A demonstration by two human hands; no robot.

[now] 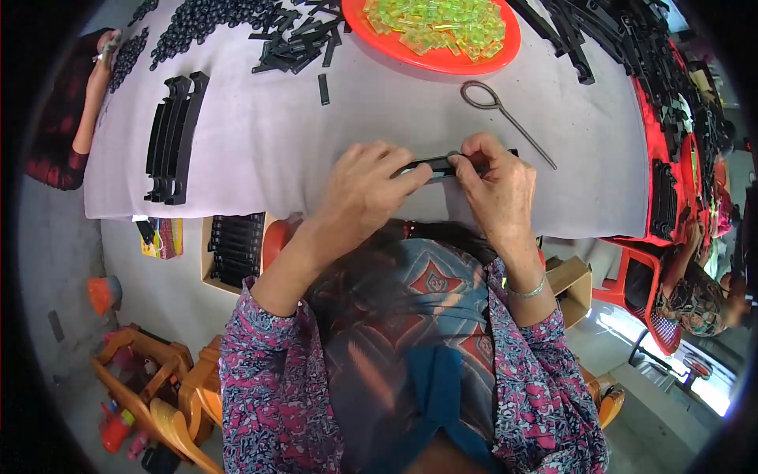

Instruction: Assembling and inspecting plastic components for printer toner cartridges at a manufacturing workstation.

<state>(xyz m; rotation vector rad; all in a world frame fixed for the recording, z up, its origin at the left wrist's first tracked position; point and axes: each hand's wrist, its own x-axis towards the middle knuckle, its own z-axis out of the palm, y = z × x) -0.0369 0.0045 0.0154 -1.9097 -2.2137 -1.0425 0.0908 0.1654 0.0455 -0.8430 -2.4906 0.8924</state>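
Both my hands meet over the near edge of the cloth-covered table, holding a long black plastic strip (444,167) level between them. My left hand (365,183) grips its left end with the fingers curled over it. My right hand (499,183) pinches it with thumb and forefinger, near a small roundish dark piece (453,156) too small to make out. The strip's right end sticks out past my right knuckles. Beyond my right hand lies a metal rod tool with a looped handle (515,120). Similar black strips (175,138) stand side by side at the left.
A red plate (442,67) of yellow-green clear pieces sits at the far side, near small black bars (300,47) and round black beads (207,25). More black strips (580,39) pile up at far right. Another person's arm (93,103) reaches in at left. A box (234,246) of black parts stands below.
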